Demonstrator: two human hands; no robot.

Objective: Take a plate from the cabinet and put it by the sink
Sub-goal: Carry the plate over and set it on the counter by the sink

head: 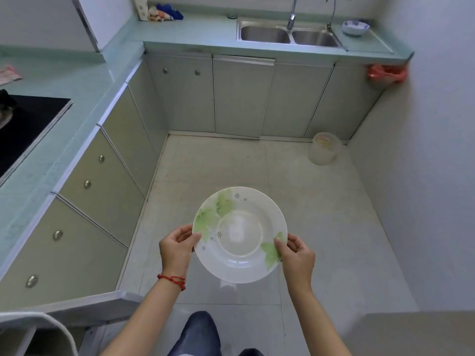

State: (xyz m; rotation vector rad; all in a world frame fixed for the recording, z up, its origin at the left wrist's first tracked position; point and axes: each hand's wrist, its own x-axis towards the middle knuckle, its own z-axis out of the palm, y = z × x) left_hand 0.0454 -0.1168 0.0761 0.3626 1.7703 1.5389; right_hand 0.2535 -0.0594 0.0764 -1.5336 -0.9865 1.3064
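A white plate [239, 242] with green leaf prints is held level over the floor in front of me. My left hand [176, 249] grips its left rim, thumb on top. My right hand [297, 255] grips its right rim the same way. The double steel sink [289, 37] is set in the pale green counter [195, 32] at the far end of the kitchen, well beyond the plate. Base cabinets [241, 98] with closed doors run under that counter.
A blue-and-white bowl [355, 27] sits right of the sink. A black cooktop [28, 124] is in the left counter, above drawers with round knobs. A translucent bucket [324, 148] stands on the floor at the far right. A red bag [386, 73] hangs at the counter's corner.
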